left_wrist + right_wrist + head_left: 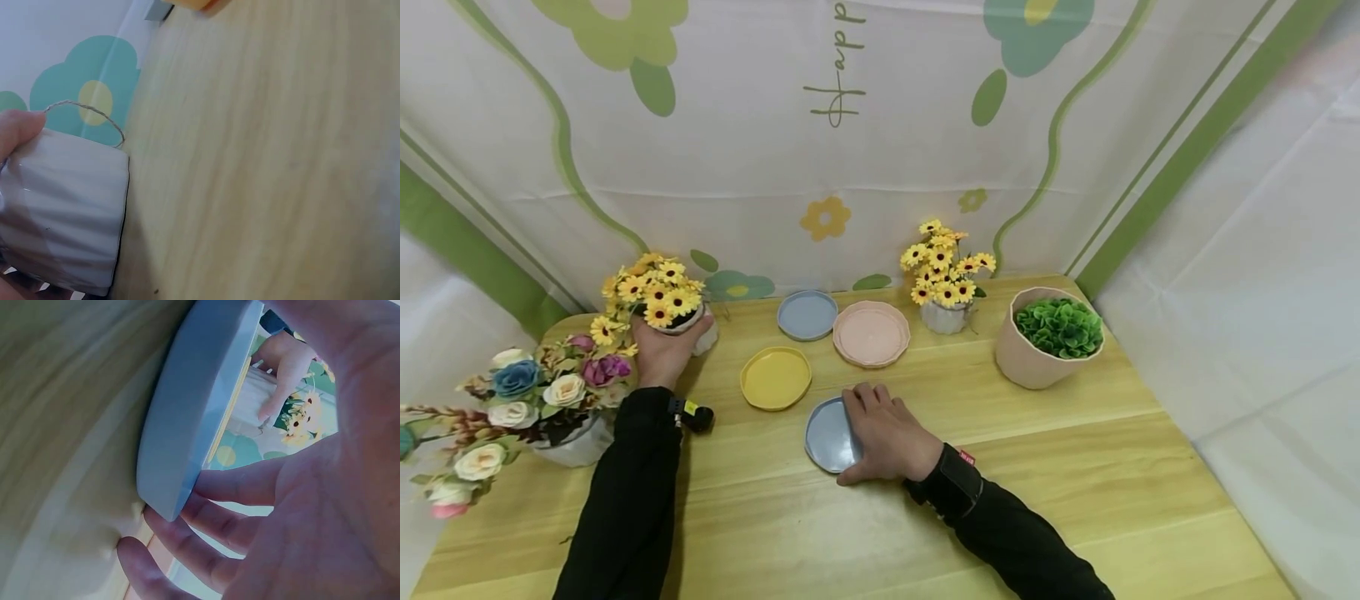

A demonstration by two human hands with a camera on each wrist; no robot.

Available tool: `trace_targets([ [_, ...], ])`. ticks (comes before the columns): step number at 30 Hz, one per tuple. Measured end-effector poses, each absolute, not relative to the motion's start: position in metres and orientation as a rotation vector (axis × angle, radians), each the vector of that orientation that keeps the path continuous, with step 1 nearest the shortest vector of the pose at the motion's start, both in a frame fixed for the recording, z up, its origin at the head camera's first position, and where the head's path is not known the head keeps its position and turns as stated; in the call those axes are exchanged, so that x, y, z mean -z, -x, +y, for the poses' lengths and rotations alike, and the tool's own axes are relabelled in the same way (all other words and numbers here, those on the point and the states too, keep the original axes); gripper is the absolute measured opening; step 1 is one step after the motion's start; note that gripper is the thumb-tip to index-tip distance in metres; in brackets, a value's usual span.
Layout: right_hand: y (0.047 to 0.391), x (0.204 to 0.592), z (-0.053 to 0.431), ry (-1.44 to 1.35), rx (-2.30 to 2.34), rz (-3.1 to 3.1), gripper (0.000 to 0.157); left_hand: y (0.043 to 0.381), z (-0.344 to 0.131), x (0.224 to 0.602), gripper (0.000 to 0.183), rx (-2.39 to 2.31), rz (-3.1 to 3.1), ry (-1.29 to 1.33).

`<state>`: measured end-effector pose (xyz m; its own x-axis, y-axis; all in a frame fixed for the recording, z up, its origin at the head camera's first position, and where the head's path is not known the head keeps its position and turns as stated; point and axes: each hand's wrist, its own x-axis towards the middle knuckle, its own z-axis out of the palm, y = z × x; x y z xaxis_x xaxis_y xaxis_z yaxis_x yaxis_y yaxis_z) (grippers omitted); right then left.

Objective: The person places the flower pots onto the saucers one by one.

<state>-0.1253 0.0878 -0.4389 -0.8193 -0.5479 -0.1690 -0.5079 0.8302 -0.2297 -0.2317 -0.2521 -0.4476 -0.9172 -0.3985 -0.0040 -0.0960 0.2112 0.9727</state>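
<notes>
At the back left of the table, my left hand (664,348) grips a white ribbed flowerpot (65,209) holding yellow daisy-like flowers (658,292). Its thumb lies over the pot's rim in the left wrist view, with a loop of twine beside it. My right hand (891,437) holds a grey-blue plate (831,437) near the table's middle, spanning its right side. In the right wrist view, fingertips (203,481) touch the edge of this plate (194,406), which lies on or very near the wood. Part of the plate is hidden under the hand.
A yellow plate (776,379), a light blue plate (807,316) and a pink plate (871,334) lie behind. Another yellow flower pot (945,317) and a pink pot (1033,358) with green leaves stand right. A rose arrangement (561,396) sits by my left forearm. A printed cloth (760,158) hangs behind.
</notes>
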Motion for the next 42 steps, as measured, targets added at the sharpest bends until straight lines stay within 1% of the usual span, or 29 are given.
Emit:
trace_targets([
  [9,0.120,0.436,0.087,0.833,0.250,2.783,0.115,0.222,-0.253,0.452,0.104,1.715,-2.310,-0.516],
  [20,0.121,0.436,0.086,0.850,0.270,2.759,0.117,0.201,-0.253,0.454,0.101,1.779,-2.278,-0.389],
  [34,0.117,0.438,0.083,0.891,0.304,2.746,0.117,0.169,-0.242,0.454,0.106,1.721,-2.358,-0.387],
  [42,0.116,0.441,0.079,0.916,0.320,2.753,0.117,0.151,-0.236,0.452,0.104,1.725,-2.414,-0.338],
])
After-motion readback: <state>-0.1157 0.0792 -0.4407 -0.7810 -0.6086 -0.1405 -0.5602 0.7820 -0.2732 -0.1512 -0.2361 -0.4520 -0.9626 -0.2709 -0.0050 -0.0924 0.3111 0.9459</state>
